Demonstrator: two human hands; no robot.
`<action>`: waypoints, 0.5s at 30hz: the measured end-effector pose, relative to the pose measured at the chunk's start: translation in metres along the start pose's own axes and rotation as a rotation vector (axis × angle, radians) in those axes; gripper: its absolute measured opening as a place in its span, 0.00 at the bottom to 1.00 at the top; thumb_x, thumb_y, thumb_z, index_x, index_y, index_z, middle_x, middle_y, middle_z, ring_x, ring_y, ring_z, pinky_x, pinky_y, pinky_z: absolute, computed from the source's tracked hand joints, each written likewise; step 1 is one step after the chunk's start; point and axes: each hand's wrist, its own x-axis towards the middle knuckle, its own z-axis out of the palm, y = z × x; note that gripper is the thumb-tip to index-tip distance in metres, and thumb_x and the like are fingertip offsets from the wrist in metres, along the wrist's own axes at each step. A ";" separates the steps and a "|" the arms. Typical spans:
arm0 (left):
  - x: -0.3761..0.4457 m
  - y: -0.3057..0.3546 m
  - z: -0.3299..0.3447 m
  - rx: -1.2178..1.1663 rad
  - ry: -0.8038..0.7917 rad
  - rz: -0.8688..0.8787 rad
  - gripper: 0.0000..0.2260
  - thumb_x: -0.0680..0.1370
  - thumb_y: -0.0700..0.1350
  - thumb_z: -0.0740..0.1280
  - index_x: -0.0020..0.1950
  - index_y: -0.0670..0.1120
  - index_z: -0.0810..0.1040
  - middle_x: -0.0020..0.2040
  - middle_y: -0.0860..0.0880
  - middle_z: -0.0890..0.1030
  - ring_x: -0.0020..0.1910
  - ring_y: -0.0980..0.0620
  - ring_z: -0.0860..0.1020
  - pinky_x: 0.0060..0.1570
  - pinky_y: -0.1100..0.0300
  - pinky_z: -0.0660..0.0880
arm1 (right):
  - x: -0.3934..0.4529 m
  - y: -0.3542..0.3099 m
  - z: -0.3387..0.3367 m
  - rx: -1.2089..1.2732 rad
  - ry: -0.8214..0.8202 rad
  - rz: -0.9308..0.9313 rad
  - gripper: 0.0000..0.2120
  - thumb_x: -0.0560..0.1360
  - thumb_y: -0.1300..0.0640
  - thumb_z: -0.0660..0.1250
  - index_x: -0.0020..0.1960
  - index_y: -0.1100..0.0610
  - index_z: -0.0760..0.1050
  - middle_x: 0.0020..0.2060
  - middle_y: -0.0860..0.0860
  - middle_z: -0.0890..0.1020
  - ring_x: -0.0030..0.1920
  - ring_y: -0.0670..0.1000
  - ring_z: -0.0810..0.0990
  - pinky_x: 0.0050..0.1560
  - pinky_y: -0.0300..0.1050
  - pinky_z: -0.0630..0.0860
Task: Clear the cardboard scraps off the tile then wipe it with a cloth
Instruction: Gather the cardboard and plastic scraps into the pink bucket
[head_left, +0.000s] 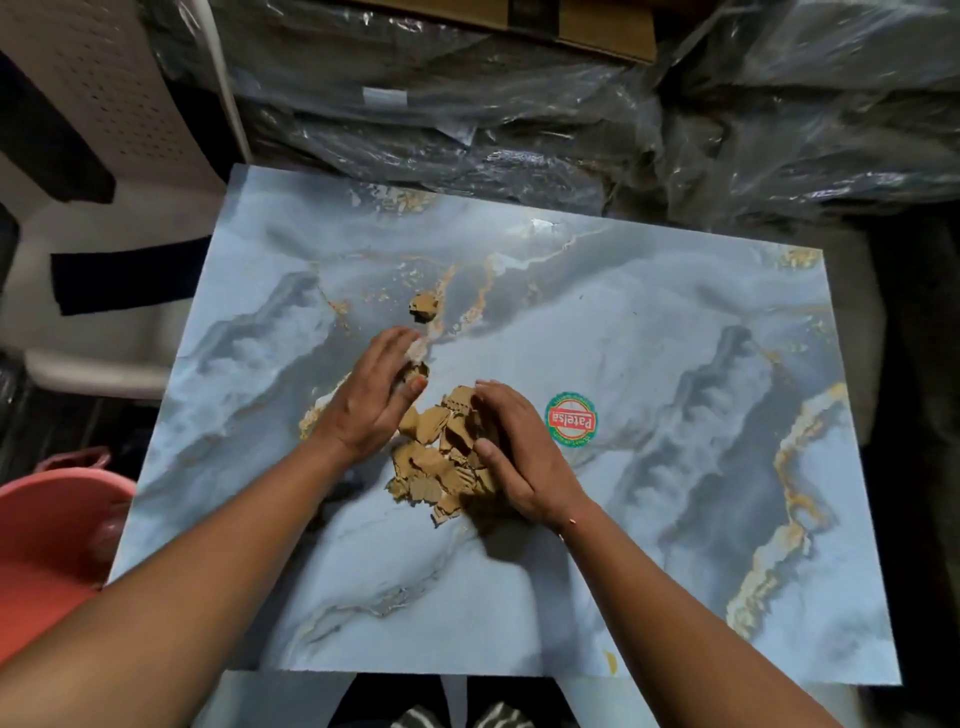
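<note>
A blue-grey marbled tile (649, 467) with gold veins lies flat in front of me. A heap of brown cardboard scraps (441, 457) sits near its middle. My left hand (374, 400) rests flat against the heap's left side, fingers apart, with a small scrap (415, 371) under its fingertips. My right hand (514, 457) cups the heap's right side, fingers curved over the scraps. One separate scrap (423, 306) lies farther back on the tile. No cloth is in sight.
A pink tub (47, 540) stands at the tile's left edge. A round red and green sticker (570, 420) is stuck on the tile right of the heap. Plastic-wrapped stacks (571, 130) lie behind the tile. A white plastic chair (104, 182) is at back left.
</note>
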 end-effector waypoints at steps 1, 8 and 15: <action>0.007 -0.001 -0.006 -0.004 0.025 -0.035 0.28 0.84 0.60 0.56 0.83 0.50 0.59 0.82 0.47 0.60 0.79 0.47 0.62 0.77 0.44 0.64 | -0.008 -0.001 0.001 0.038 0.082 0.045 0.27 0.84 0.51 0.62 0.79 0.60 0.64 0.76 0.54 0.70 0.77 0.53 0.68 0.77 0.56 0.66; 0.084 0.002 -0.036 0.252 -0.104 0.073 0.31 0.86 0.61 0.53 0.85 0.50 0.49 0.85 0.47 0.51 0.84 0.50 0.49 0.81 0.50 0.49 | -0.052 -0.006 0.043 0.088 0.490 0.382 0.26 0.85 0.48 0.60 0.80 0.55 0.64 0.75 0.51 0.70 0.77 0.53 0.69 0.76 0.59 0.68; 0.057 -0.005 -0.003 0.288 -0.196 0.179 0.31 0.84 0.62 0.44 0.82 0.46 0.62 0.83 0.47 0.60 0.83 0.51 0.51 0.82 0.51 0.44 | -0.026 -0.030 0.084 -0.045 0.527 0.438 0.27 0.86 0.46 0.54 0.80 0.59 0.65 0.80 0.53 0.67 0.80 0.52 0.64 0.81 0.47 0.59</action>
